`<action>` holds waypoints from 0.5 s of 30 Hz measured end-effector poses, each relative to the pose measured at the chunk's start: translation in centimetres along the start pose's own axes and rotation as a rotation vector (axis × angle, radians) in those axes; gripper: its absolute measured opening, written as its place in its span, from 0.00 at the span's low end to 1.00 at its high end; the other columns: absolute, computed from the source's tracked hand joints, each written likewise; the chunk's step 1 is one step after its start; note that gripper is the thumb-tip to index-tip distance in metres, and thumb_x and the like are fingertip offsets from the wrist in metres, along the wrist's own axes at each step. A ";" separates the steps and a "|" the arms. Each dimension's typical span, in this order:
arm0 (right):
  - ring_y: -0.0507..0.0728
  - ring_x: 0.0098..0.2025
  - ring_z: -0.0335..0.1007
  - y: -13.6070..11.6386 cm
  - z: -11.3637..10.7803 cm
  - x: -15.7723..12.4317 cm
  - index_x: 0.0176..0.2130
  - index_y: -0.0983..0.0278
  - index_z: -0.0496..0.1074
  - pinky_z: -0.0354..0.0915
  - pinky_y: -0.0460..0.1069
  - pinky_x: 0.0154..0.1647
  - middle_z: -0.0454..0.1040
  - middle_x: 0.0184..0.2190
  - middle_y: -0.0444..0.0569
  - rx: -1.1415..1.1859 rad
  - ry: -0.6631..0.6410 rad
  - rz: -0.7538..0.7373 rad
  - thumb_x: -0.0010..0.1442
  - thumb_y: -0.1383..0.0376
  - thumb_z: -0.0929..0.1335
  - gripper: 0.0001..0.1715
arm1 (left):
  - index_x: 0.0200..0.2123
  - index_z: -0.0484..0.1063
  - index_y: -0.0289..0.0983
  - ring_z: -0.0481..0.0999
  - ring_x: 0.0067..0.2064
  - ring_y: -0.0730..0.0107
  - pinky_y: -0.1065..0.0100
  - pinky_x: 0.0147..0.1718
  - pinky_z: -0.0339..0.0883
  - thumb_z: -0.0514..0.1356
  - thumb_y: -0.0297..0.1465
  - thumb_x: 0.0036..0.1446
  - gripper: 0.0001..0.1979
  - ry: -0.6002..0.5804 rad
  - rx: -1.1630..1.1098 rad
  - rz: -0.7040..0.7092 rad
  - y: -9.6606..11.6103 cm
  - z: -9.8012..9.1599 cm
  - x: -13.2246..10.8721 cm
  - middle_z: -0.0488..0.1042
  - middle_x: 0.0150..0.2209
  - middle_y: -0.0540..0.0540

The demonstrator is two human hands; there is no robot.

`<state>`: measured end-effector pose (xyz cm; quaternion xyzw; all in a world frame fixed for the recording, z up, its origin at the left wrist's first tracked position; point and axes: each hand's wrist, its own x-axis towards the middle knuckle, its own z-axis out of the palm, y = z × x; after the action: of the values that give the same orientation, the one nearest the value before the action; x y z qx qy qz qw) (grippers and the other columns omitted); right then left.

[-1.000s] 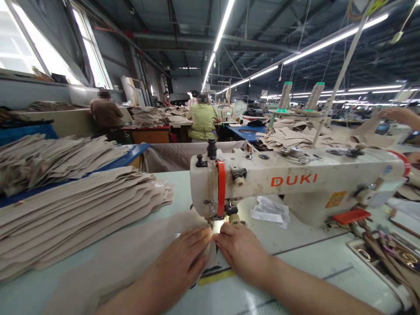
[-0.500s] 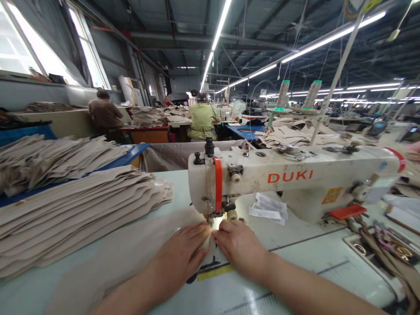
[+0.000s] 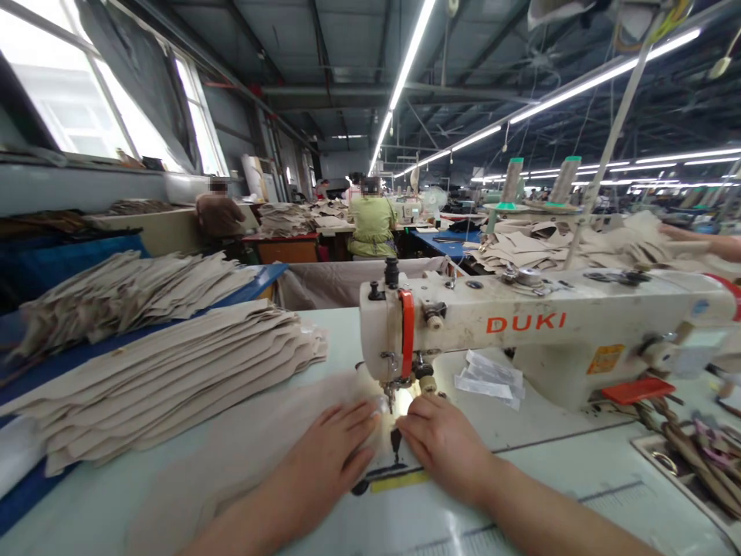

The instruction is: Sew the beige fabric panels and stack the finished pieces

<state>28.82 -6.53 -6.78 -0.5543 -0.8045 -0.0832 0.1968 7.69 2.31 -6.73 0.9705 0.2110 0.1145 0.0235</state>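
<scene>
A white sewing machine [image 3: 579,320] marked DUKI stands before me, its lamp lighting the presser foot [image 3: 390,395]. Pale, thin-looking fabric [image 3: 231,440] stretches over the table left of the needle. My left hand [image 3: 333,455] lies flat on that fabric, fingers stretched toward the foot. Just right of the foot rests my right hand [image 3: 443,436], its fingers curled and pressed together. Whatever may be under those fingertips is hidden. White strips [image 3: 491,378] lie on the machine bed beyond my right hand.
A fanned stack of beige fabric pieces [image 3: 174,378] sits at the left, with another pile [image 3: 139,289] behind. At the right is a tray [image 3: 665,471] with rings and straps. Two thread cones [image 3: 512,184] stand behind the machine. Other people work farther back.
The view has turned left, so everything appears shifted to the right. Both hands keep about the same place beside the presser foot. A person's arm now shows at the far right.
</scene>
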 end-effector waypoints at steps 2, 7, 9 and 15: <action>0.56 0.36 0.66 -0.1 0.0 -0.4 0.34 0.64 0.74 0.62 0.49 0.39 0.71 0.29 0.48 0.071 0.041 -0.003 0.65 0.70 0.63 0.11 | 0.60 0.65 0.42 0.67 0.60 0.62 0.57 0.61 0.58 0.53 0.34 0.65 0.21 -0.033 0.007 0.004 0.6 -0.5 -1.8 0.67 0.61 0.46; 0.57 0.37 0.66 0.0 0.2 -1.0 0.38 0.63 0.74 0.63 0.50 0.39 0.72 0.32 0.49 0.198 0.072 -0.028 0.66 0.71 0.61 0.13 | 0.68 0.48 0.44 0.57 0.66 0.59 0.52 0.62 0.53 0.53 0.35 0.65 0.30 0.187 0.137 -0.070 2.4 -2.4 -6.0 0.54 0.67 0.45; 0.57 0.37 0.67 0.0 0.3 -1.3 0.38 0.63 0.74 0.64 0.50 0.39 0.72 0.32 0.50 0.225 0.053 -0.040 0.67 0.70 0.60 0.14 | 0.69 0.42 0.39 0.48 0.69 0.52 0.46 0.63 0.47 0.49 0.37 0.67 0.31 0.424 0.237 -0.206 2.6 -3.3 -7.4 0.45 0.69 0.39; 0.55 0.37 0.72 0.5 1.0 -2.0 0.38 0.61 0.73 0.68 0.48 0.39 0.74 0.34 0.49 0.242 0.098 -0.116 0.68 0.66 0.59 0.14 | 0.69 0.44 0.44 0.69 0.59 0.63 0.65 0.54 0.64 0.51 0.37 0.67 0.30 0.194 0.387 0.052 1.3 -1.2 -14.5 0.68 0.60 0.44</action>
<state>29.68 -7.71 -8.50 -0.4742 -0.8288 -0.0238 0.2960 -4.93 -4.88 -8.52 0.9465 0.2053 0.1653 -0.1864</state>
